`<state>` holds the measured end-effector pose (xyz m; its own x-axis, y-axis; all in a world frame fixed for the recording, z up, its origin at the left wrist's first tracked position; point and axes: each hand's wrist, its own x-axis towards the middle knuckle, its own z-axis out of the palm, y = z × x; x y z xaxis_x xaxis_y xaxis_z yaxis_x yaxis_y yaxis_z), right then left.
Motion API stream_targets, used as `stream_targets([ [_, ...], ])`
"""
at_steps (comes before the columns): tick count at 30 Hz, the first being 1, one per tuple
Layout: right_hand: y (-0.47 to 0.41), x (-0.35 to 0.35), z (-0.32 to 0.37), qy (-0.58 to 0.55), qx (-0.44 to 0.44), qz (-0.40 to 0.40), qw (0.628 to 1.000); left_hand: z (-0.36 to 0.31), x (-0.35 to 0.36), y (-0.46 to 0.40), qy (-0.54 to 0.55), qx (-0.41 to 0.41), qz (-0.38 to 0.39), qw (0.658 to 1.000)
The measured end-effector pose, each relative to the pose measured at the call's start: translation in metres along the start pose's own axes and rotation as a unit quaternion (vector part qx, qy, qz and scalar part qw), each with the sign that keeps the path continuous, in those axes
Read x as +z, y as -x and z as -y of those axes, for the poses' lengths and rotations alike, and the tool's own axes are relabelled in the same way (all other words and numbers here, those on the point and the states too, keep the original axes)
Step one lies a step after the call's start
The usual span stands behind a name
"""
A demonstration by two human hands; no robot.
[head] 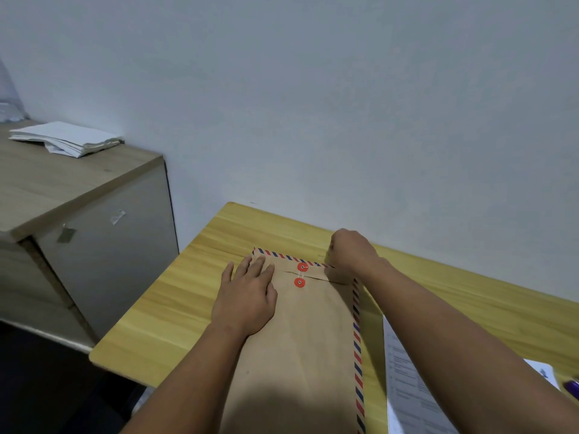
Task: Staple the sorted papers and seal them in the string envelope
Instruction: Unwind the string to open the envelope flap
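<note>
The string envelope (307, 333) runs lengthwise toward the desk's (194, 296) far edge, left hand (246, 297) flat with fingers spread beside its two red buttons (301, 275), right hand (352, 252) fisted at the flap's right corner.

The wooden table (194, 296) carries the envelope (307, 339) under both hands, with what seem printed papers (407, 386) right of them.

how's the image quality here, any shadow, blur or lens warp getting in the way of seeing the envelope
Head view: a soft dark shadow covers the near end of the envelope. The two red buttons stay evenly lit, without glare. Wide-angle warp bends the desk edges and stretches both forearms. The printed sheet is too soft to read. The left hand and right hand look sharp enough.
</note>
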<state>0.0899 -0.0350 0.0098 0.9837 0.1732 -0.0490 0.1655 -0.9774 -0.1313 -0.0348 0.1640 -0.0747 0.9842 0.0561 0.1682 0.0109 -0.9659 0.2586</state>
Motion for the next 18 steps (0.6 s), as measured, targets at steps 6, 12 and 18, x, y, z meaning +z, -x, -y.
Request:
stream_targets([
  [6, -0.011, 0.008, 0.038, -0.295, -0.042, -0.030, 0.954, 0.002, 0.000, -0.003, -0.005, 0.006, 0.005, 1.000],
  [12, 0.026, 0.012, 0.052, -0.629, -0.018, 0.260, 0.733, 0.001, 0.000, -0.001, -0.013, 0.010, 0.002, 1.000],
  [18, 0.045, 0.011, 0.023, -0.446, -0.037, 0.269, 0.853, 0.001, 0.000, -0.002, -0.008, 0.004, 0.008, 1.000],
])
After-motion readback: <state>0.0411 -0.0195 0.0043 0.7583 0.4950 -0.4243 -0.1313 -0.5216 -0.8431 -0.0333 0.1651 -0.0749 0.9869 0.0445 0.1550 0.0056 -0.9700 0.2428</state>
